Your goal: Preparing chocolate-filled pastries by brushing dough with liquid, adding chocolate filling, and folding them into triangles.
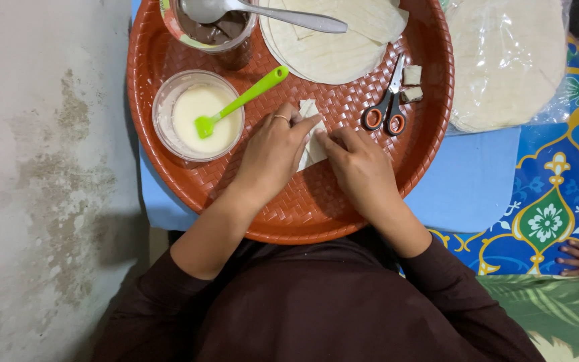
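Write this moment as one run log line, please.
left hand: on wrapper | right hand: on wrapper | place: tray | near: scissors

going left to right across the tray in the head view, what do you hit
bowl of white batter with the green brush → left hand → folded pastry strip → right hand → scissors → small filling pieces → bag of flat wrappers beyond the tray rim

The person wears a dark brown long-sleeved garment, both sleeves pushed up the forearms. A thin ring (281, 118) circles one finger of the left hand (273, 151).
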